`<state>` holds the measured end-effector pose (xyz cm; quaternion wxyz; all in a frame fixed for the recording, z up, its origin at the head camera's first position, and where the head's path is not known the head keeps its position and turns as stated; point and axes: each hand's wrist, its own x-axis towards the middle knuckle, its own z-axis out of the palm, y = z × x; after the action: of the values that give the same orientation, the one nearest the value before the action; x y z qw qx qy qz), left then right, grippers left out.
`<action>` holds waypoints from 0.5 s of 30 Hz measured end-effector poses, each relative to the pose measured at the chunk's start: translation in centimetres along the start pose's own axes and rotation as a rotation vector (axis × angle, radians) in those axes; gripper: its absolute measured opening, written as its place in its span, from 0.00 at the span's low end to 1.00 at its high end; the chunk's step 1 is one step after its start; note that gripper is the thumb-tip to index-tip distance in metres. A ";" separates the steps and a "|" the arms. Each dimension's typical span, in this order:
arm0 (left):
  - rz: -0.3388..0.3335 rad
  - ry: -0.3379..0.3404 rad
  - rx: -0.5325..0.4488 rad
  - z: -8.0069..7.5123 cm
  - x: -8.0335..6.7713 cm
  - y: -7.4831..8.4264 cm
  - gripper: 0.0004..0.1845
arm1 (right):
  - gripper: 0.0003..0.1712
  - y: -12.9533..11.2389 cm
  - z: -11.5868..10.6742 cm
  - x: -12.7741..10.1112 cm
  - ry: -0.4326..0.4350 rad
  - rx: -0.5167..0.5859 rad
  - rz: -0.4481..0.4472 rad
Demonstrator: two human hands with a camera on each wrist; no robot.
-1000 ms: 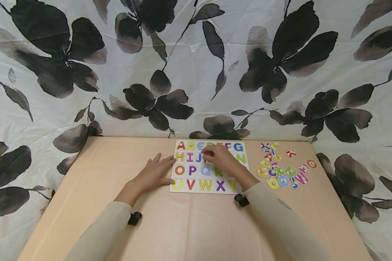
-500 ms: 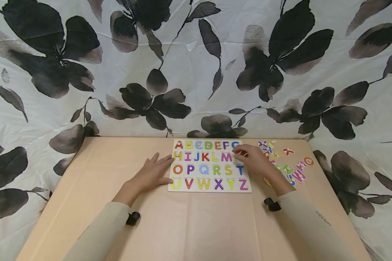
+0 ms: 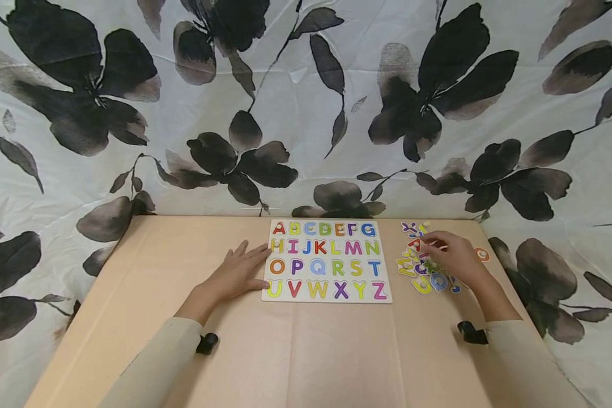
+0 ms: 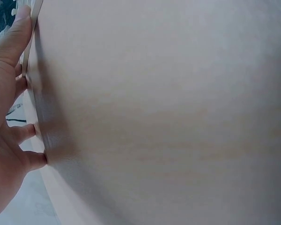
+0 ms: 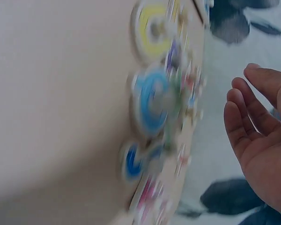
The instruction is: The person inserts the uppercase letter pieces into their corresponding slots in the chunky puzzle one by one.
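A heap of loose colourful wooden letter pieces (image 3: 428, 260) lies at the desk's right, beside the white wooden alphabet puzzle board (image 3: 327, 261). The right hand (image 3: 454, 256) hovers over the heap, fingers relaxed and apart, having moved off the board. The left hand (image 3: 234, 273) stays flat against the board's left edge on the tan desk (image 3: 306, 351), before a floral cloth (image 3: 306, 102).

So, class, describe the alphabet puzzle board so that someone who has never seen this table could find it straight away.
On the tan table, look near the far edge, by the flowered cloth. The puzzle board is the white rectangle whose coloured letters sit in neat rows from A to Z, with the left hand resting against its left edge. The letters to its right lie in a loose heap.
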<state>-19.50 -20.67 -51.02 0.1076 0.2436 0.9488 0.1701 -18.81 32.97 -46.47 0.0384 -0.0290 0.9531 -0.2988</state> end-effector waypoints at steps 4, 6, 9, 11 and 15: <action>0.001 0.000 0.000 -0.1 -0.1 0.1 0.50 | 0.22 2.1 -1.3 -1.1 0.005 -0.004 0.077; 0.003 0.003 0.002 -0.2 -0.1 0.2 0.50 | 0.23 3.0 -2.0 -1.4 0.021 -0.019 0.108; 0.004 0.005 0.003 -0.2 -0.1 0.2 0.49 | 0.23 4.3 -2.9 -1.9 0.065 -0.036 0.135; 0.002 0.003 0.002 -0.3 -0.1 0.2 0.49 | 0.22 5.0 -3.3 -2.3 0.094 -0.040 0.156; -0.008 -0.010 -0.003 -0.3 -0.2 0.2 0.49 | 0.23 6.7 -3.6 -3.0 0.107 -0.040 0.215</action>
<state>-19.35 -20.64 -50.64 0.1137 0.2404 0.9489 0.1699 -16.36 40.74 -47.18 0.0188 0.0887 0.9571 -0.2752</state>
